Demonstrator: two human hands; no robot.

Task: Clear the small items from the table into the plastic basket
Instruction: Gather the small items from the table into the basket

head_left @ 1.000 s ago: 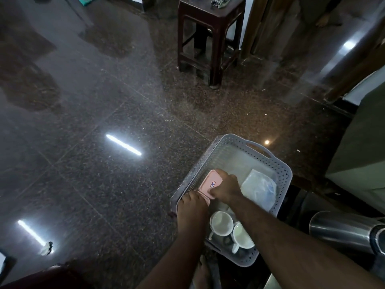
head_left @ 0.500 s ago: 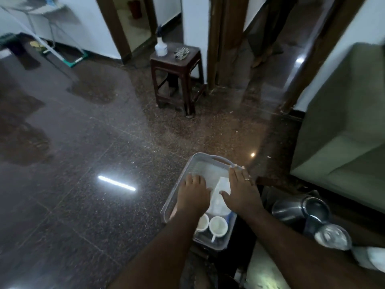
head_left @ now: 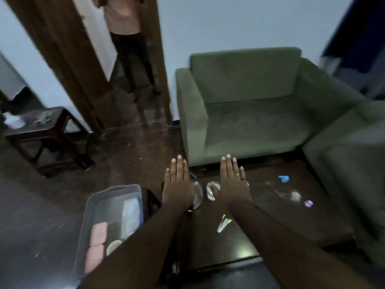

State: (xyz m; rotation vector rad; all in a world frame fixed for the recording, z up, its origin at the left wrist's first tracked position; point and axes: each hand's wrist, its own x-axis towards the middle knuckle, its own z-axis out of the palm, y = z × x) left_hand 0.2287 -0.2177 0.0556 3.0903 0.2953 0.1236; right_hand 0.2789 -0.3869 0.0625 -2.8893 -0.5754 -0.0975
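- Both hands have left the basket since the earlier frames: the left hand (head_left: 178, 184) and the right hand (head_left: 233, 184) were down in it, and now they are stretched forward over the table (head_left: 270, 215) at the middle of the frame, and the view has swung from the floor up to the table and the green sofa (head_left: 250, 105).
- Fingers of both hands are straight, flat and close together, palms down, grasping nothing.
- Low and left of centre, the basket (head_left: 91, 205) sits beside the table's left edge, partly behind the left forearm.
- Done so far, as far as can be seen: two pink cases (head_left: 96, 245), a pale packet (head_left: 130, 213) and the rim of a white cup (head_left: 113, 246) already lie inside it.
- Left on the table: a steel tumbler (head_left: 198, 195) just beside the left hand, and a small glass (head_left: 212, 189) between the two hands, touching or nearly touching the right thumb.
- Also left: a small yellow-tipped piece (head_left: 223, 223) at centre, a blue piece (head_left: 283, 178) at right, a blurred clear piece (head_left: 294, 196) and a purple piece (head_left: 308, 203) further right.
- My judgement: the job is partly done, perhaps around halfway, with at least six things still to move.
- Blur makes the smaller pieces hard to name, and the near end of the table is hidden by the arms.
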